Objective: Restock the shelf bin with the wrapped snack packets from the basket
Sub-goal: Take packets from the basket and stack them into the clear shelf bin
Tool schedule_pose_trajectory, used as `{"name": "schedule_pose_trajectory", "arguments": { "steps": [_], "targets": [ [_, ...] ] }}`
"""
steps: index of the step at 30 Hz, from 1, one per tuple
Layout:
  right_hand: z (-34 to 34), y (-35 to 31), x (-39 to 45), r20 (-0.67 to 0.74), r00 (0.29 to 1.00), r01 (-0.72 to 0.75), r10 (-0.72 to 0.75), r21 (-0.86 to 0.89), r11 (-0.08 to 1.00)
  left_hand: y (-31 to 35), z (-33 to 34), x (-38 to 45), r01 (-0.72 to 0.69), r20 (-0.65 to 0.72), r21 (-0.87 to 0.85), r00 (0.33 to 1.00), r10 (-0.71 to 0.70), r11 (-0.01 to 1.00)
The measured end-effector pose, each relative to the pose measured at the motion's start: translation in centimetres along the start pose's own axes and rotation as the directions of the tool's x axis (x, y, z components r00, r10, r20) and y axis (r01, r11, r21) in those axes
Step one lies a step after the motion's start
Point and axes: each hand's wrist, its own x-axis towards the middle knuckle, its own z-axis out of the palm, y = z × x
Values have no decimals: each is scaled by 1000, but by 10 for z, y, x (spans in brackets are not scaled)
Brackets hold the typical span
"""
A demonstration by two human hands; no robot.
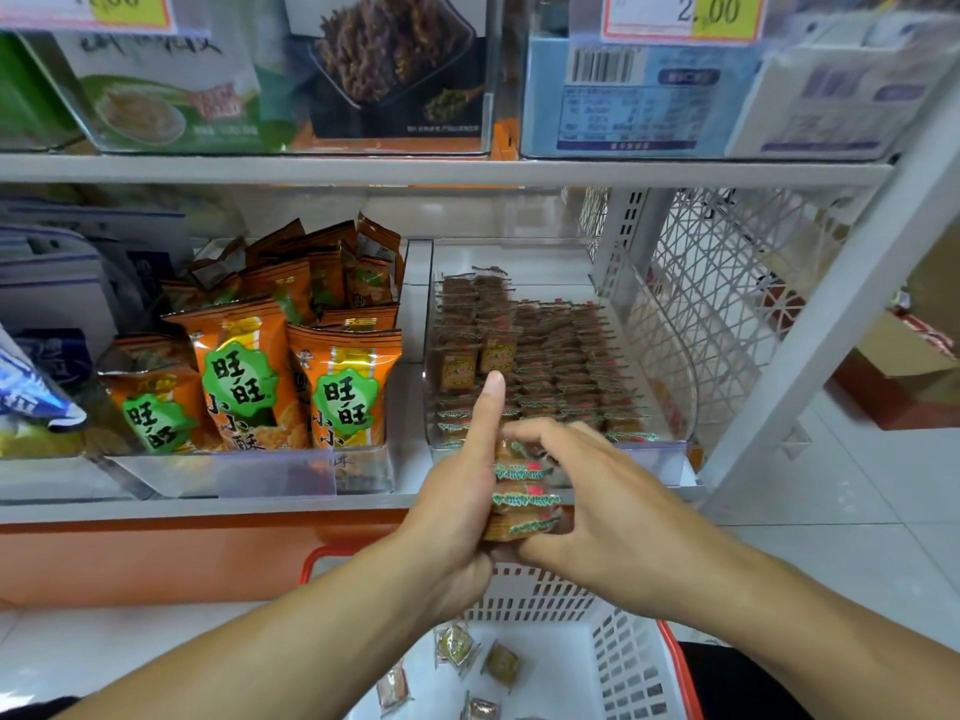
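Note:
Between both hands sits a stack of small wrapped snack packets point(524, 498), held just in front of the clear shelf bin point(670, 407). My left hand point(457, 501) grips the stack from the left, its thumb pointing straight up. My right hand point(587, 491) curls its fingers over the stack's top and right side. The bin holds several rows of the same brown packets point(550, 356). Below, the white basket point(623, 662) with a red rim holds a few loose packets point(457, 644).
Orange snack bags point(249, 376) fill the bin to the left. Boxed goods stand on the shelf above under yellow price tags point(722, 10). A white mesh panel point(711, 283) and shelf post point(831, 324) close the right side, with cardboard boxes point(904, 366) beyond on the tiled floor.

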Motion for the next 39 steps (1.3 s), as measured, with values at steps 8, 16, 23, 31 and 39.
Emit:
{"name": "schedule_pose_trajectory", "arguments": {
  "steps": [8,16,23,31,39],
  "targets": [
    [-46,21,46,-144,980,-114,139,169,979,29,5,15,-205,-37,4,978,205,979],
    [-56,93,162,-122,931,-344,345,27,939,26,-13,63,-223,161,970,884,440,93],
    [-55,111,230,-83,916,-401,393,-122,908,26,-9,66,-68,23,990,945,327,126],
    [-36,117,231,-211,841,-469,498,174,866,28,-6,67,-45,2,991,946,325,125],
    [-30,110,237,-204,876,-410,436,157,898,25,-3,72,-15,-11,997,948,319,79]
  ]
}}
